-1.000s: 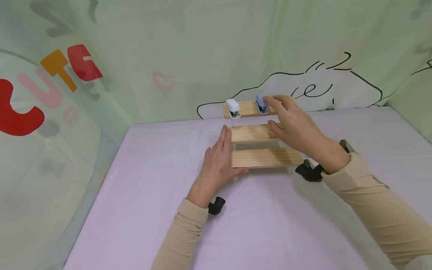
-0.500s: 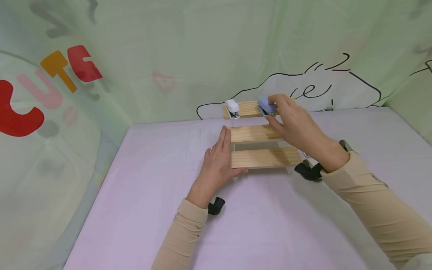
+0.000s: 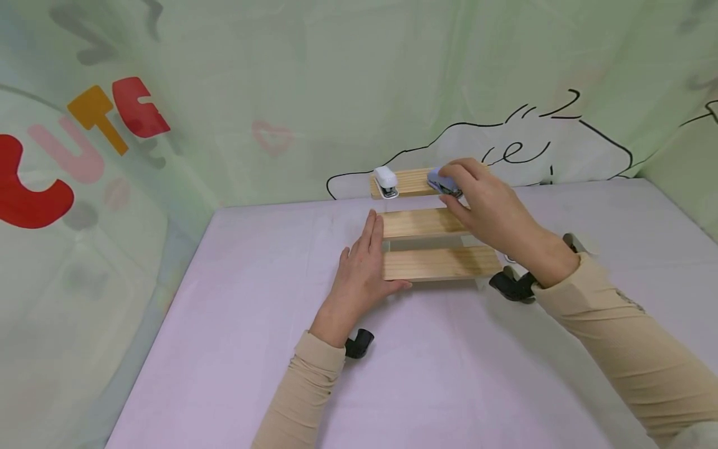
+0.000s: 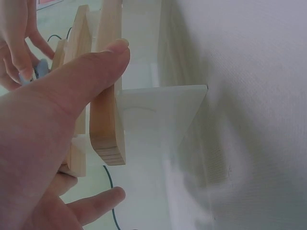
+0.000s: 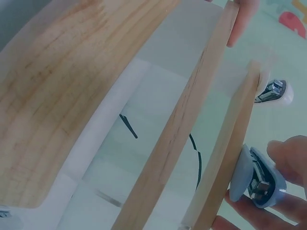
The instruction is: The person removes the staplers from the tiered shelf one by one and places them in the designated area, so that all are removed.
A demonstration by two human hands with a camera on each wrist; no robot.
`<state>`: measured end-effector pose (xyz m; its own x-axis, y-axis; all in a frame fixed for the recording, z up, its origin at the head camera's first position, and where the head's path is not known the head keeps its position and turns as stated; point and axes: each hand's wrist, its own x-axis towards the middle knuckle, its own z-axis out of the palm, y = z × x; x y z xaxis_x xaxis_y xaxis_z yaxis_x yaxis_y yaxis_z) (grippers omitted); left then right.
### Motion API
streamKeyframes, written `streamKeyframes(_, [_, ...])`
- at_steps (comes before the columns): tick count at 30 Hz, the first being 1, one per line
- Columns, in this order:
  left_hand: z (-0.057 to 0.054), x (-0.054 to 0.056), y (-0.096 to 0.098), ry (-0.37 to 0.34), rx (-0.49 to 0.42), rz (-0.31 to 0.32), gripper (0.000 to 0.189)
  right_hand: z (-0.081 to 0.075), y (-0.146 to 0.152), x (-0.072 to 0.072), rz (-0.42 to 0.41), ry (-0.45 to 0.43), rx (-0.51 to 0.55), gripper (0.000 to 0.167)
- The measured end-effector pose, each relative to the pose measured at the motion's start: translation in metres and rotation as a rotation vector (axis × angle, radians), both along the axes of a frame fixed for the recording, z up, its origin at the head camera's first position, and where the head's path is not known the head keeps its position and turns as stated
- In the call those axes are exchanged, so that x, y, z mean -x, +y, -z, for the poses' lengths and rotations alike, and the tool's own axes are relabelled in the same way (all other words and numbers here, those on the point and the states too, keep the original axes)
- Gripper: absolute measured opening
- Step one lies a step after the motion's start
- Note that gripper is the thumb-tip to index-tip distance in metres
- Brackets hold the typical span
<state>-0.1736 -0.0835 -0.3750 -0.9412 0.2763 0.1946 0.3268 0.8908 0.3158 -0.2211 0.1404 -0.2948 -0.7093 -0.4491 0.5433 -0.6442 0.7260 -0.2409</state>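
Observation:
A tiered wooden rack [image 3: 440,264] with pale translucent side supports stands at the back of the table. On its top board sit a white mini stapler [image 3: 386,181] at the left end and a light blue mini stapler [image 3: 440,181] further right. My right hand [image 3: 496,209] pinches the blue stapler between thumb and fingers; it is angled, nose to the right. In the right wrist view the blue stapler [image 5: 261,184] lies right at the top board's edge. My left hand [image 3: 361,268] rests along the rack's left end, fingers straight, its thumb [image 4: 96,72] pressing the lowest board's front edge.
A lilac cloth [image 3: 437,374] covers the table. Behind it hangs a pale green printed curtain [image 3: 336,93]. Black camera mounts show by the left wrist [image 3: 359,343] and right wrist [image 3: 513,285]. A small pale item [image 3: 509,257] peeks out under my right wrist.
My right hand has gone from touching the blue stapler to pinching it, and the stapler has turned from facing me to pointing rightward. My left hand and the white stapler stay put.

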Motion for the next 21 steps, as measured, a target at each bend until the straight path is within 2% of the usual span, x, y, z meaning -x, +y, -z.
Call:
streamKeyframes(5, [-0.0002,-0.0004,0.0000,0.000,-0.005,-0.003,0.129,-0.0001,-0.0002,-0.0003,-0.005,0.006,0.014,0.028])
streamKeyframes(11, [0.0002,-0.0001,-0.0001,0.001,-0.005,0.001,0.129,0.0005,-0.0006,0.0010,-0.013,0.002,0.004,0.033])
streamKeyframes(21, [0.0000,-0.0001,0.0009,-0.008,0.006,-0.005,0.129,0.0027,-0.0046,0.0069,-0.055,-0.060,0.003,0.028])
